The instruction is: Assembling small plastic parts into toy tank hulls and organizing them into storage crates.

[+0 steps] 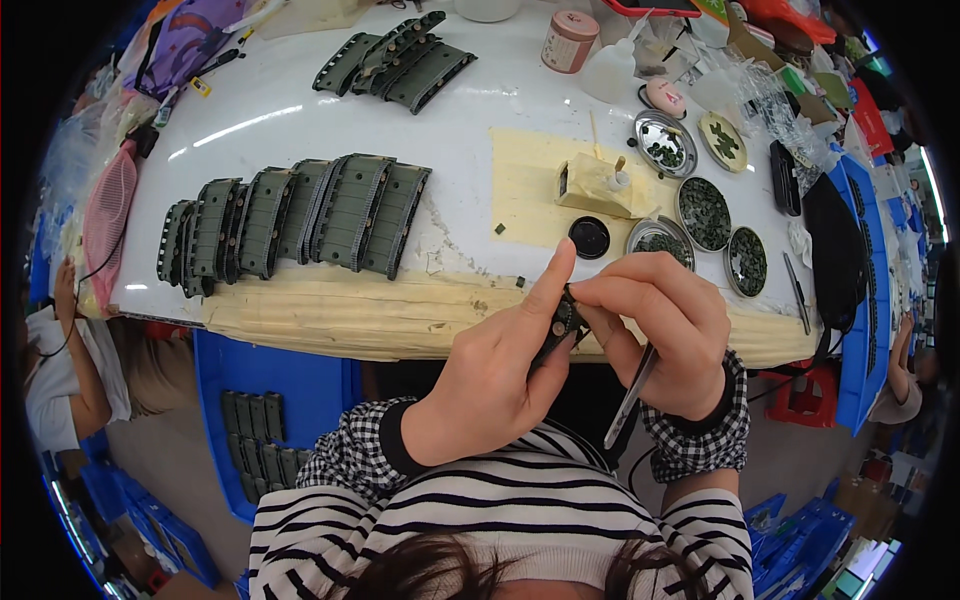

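My left hand (pixel 485 375) is closed around a small dark green plastic part (pixel 563 322), its thumb pointing up along it. Close against it, my right hand (pixel 665 325) pinches at the part's upper end with thumb and forefinger. A slim metal tool that looks like tweezers (pixel 630 398) is tucked in the right hand, slanting down toward my body. What lies between the right fingertips is too small to make out. Both hands are over the table's padded front edge (pixel 380 325). Just beyond them lies a round black lid (pixel 589 238).
Green curved plastic pieces stand in a row (pixel 290 215), with another stack (pixel 395 60) behind. Round tins of small green bits (pixel 704 213) sit right, near a yellow taped block (pixel 605 187). A blue tray (pixel 215 365) is lower left. A pink tin (pixel 570 42) stands at the back.
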Demonstrator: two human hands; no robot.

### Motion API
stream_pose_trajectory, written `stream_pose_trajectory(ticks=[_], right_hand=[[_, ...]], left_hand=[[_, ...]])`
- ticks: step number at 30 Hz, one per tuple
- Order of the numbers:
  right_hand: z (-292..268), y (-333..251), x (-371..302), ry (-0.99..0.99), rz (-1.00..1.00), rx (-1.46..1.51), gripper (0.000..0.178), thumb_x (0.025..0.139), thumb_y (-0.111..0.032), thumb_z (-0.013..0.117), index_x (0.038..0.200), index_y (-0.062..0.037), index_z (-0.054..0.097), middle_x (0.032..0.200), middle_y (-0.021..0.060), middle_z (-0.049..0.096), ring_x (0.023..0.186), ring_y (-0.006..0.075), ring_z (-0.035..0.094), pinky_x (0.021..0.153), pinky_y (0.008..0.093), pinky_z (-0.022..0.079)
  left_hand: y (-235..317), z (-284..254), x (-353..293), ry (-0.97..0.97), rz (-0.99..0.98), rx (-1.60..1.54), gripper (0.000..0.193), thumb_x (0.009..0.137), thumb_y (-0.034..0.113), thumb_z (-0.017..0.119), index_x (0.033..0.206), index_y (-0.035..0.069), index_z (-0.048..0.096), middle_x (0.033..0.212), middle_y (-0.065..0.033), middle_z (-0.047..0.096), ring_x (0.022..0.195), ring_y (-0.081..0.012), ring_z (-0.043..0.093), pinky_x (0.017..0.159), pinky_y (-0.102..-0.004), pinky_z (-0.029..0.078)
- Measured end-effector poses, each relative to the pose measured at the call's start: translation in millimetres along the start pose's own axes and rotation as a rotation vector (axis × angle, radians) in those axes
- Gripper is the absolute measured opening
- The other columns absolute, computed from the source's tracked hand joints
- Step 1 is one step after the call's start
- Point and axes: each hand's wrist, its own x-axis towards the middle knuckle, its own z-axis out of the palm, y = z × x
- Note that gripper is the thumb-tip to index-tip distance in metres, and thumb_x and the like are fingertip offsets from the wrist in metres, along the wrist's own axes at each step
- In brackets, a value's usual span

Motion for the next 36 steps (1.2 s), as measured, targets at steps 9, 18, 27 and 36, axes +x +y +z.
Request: stream_pose_trajectory(ticks=[9,18,27,36], right_hand=[[6.3,-0.8,-3.7,-0.012,-0.025,0.030,0.034,0.066,0.002,0.072,0.098,0.0004,0.064,0.085,0.0077,0.061,0.061,0.0184,0.060,0.050,0.0284,0.046],[-10.5,-14.3,1.4,0.124,0.150,0.054,0.028,0.073,0.000,0.076,0.100,-0.0014,0.069,0.082,0.0068,0.062,0.067,0.0172,0.060,0.054,0.0276,0.046],[-19.4,31.4,11.2,0.271,0.362,-0.118,0.016,0.081,0.001,0.072,0.096,-0.0029,0.071,0.076,0.0048,0.060,0.058,0.0120,0.050,0.051,0.0249,0.037],[0.7,57.3,26.0,0.092,0.352,-0.207,0.015,0.082,-0.010,0.074,0.094,-0.0053,0.068,0.081,0.0077,0.059,0.066,0.0218,0.064,0.055,0.0306,0.049]], left_hand=[[-2.2,2.0,-1.7,0.027,0.047,0.042,0.076,0.081,-0.008,0.062,0.150,-0.006,0.028,0.071,-0.0145,0.056,0.060,-0.0277,0.056,0.059,-0.0340,0.048],[-9.1,-4.2,5.7,0.068,-0.013,-0.245,0.063,0.090,-0.005,0.057,0.148,-0.004,0.032,0.108,-0.0181,0.065,0.090,-0.0212,0.066,0.080,-0.0261,0.049],[-18.4,-11.4,1.6,-0.033,-0.229,-0.651,0.052,0.099,0.008,0.052,0.145,-0.001,0.030,0.127,-0.0222,0.058,0.102,-0.0210,0.065,0.092,-0.0342,0.052],[-16.2,-15.3,7.9,0.015,-0.447,-1.008,0.053,0.099,0.016,0.050,0.146,0.001,0.029,0.116,-0.0213,0.060,0.091,-0.0225,0.067,0.082,-0.0365,0.057]])
